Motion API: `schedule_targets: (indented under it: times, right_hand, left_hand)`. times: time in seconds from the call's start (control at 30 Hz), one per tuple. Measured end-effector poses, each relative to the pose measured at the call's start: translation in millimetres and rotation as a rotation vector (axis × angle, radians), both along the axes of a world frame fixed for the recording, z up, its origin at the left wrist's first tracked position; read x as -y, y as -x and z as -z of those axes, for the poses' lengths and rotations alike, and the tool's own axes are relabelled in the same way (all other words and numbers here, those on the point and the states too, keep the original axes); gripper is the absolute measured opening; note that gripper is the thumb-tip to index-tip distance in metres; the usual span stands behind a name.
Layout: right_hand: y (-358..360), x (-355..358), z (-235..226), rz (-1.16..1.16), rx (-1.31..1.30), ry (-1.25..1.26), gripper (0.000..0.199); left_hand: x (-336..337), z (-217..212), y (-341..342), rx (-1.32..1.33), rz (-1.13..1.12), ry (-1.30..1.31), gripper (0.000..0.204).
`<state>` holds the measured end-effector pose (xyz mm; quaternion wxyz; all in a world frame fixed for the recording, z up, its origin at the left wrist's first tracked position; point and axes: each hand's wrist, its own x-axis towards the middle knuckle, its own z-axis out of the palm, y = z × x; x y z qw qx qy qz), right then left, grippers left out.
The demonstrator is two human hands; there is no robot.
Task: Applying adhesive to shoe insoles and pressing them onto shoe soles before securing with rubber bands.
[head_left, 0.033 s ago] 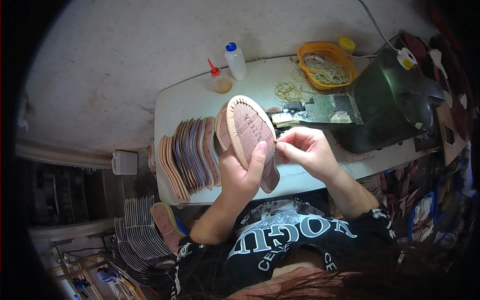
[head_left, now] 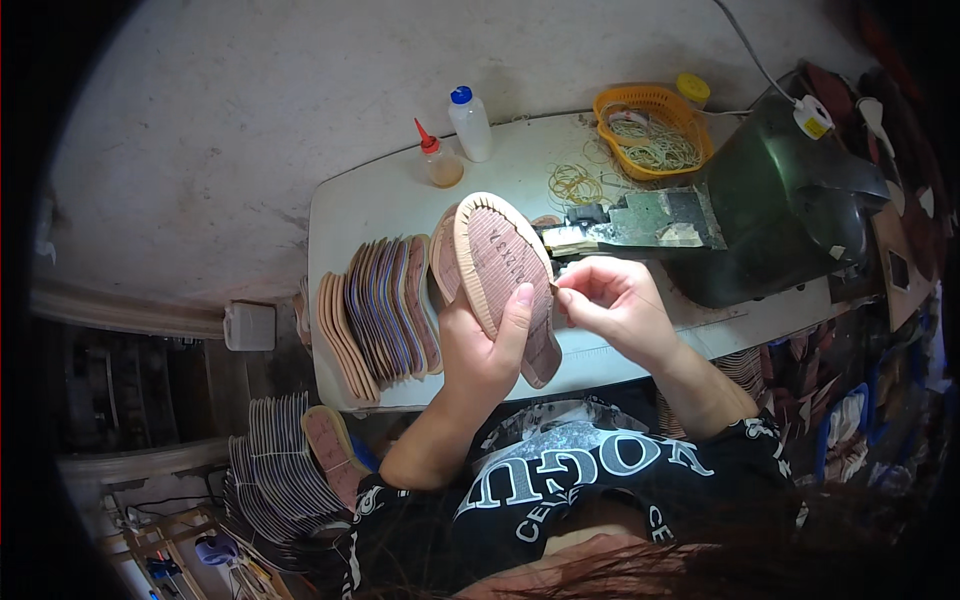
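My left hand is closed around a shoe insole, thumb on top of its ribbed brownish underside. A pale, pleated edging runs round the insole's front, and dark handwriting marks the middle. Behind it, a second brownish insole shows in part, apparently in the same grip. At the insole's right edge, my right hand pinches thumb and forefinger together on the edging. The fingertips hide exactly what lies between them.
Insoles stand in a row on the white table. Behind are a red-tipped glue bottle, a blue-capped bottle and an orange basket of bands. A dark green machine stands right. Bundled insoles sit lower left.
My right hand and the held insole have shifted very slightly downward. Both grips look the same.
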<state>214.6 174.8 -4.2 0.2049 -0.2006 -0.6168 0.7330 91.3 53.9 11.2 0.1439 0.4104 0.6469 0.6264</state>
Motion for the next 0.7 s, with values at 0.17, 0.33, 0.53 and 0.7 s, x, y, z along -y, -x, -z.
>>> schedule_targets:
  times: [0.17, 0.33, 0.53, 0.7]
  right_hand:
    - [-13.9, -4.4, 14.9, 0.121, -0.026, 0.067, 0.007]
    - [4.5, -1.0, 19.8, 0.19, 0.026, -0.159, 0.014]
    - [0.1, -9.7, 14.1, 0.179, 0.118, -0.521, 0.009]
    - [-1.7, -9.3, 22.3, 0.163, 0.027, -0.302, 0.015]
  left_hand:
    - [-15.0, 10.7, 3.0, 0.196, -0.098, -0.088, 0.041]
    - [-23.9, 19.9, 2.7, 0.167, -0.012, -0.056, 0.043]
    - [-27.1, 23.5, 2.2, 0.151, 0.034, 0.009, 0.037]
    - [-31.4, 19.0, 3.0, 0.199, -0.012, -0.011, 0.035]
